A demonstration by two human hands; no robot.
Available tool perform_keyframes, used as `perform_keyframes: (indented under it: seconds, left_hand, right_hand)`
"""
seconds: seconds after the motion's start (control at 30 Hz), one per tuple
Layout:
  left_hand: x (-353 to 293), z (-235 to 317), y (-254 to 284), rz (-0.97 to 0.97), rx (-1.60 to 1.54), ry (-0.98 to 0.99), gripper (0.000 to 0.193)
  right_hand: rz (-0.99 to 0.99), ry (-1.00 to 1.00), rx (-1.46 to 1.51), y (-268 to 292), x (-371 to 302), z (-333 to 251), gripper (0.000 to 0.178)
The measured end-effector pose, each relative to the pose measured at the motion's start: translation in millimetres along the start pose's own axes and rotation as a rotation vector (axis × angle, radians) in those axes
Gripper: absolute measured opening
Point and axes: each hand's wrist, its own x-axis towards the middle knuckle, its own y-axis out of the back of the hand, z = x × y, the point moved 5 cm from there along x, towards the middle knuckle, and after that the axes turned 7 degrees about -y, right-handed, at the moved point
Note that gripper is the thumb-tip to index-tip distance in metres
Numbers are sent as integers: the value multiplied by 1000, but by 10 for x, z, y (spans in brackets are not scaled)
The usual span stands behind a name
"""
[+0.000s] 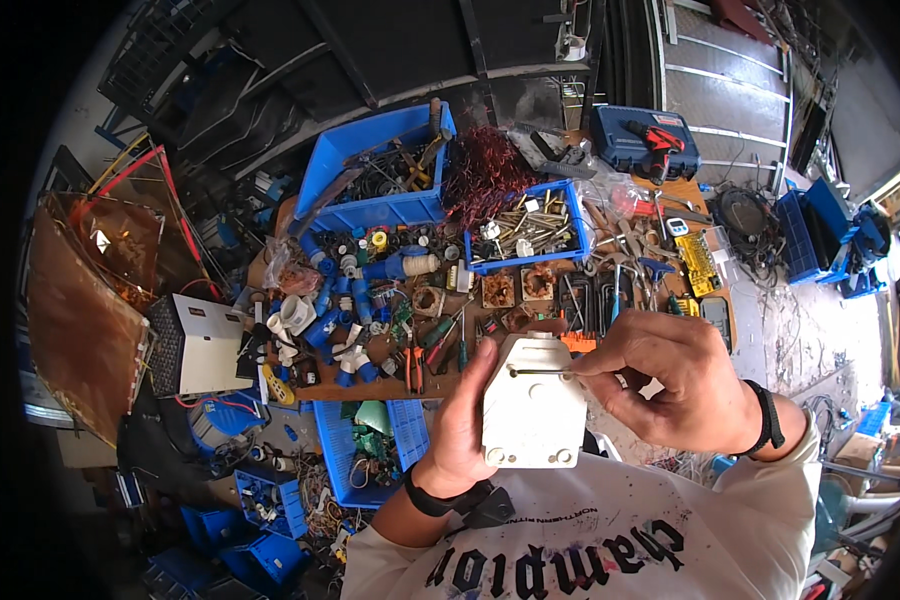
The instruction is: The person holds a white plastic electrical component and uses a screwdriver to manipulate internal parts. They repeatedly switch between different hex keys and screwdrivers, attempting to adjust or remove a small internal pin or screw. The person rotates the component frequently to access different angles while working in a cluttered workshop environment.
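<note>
I see the left hand [455,430] clamped on a white casing [537,425], its thumb lying up along the casing's left side. The casing is held up between the wearer's pale shirt [580,510] and the table [388,388], its tapered end pointing toward the table's front edge and its flat face turned to me.

The right hand [695,390] is on the other side, fingers bent, the fingertips at the casing's upper right edge. A thin dark line crosses the casing there and ends at those fingertips; I cannot tell whether it is a rod or a slot, nor whether the fingers pinch anything.

Beyond the casing, tools and parts crowd the table. Pliers [414,368] with orange handles lie at the front edge, to the casing's left. A large blue bin [370,215] fills the far left corner, and a blue tray [530,263] of screws sits toward the far edge. At the far right corner, a red drill [662,142] rests on a dark blue case [620,130]. A yellow bit set [699,265] lies by the right edge.
</note>
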Motion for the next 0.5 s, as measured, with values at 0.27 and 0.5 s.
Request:
perform_keyframes:
  seconds: [0.27,0.5]
  left_hand:
    - [-8,3,-9,59,22,2,62]
    - [0,38,-81,-7,79,-26,61]
  right_hand:
    - [-15,124,-199,-10,76,-86,15]
    - [-71,207,-318,-22,108,-184,18]
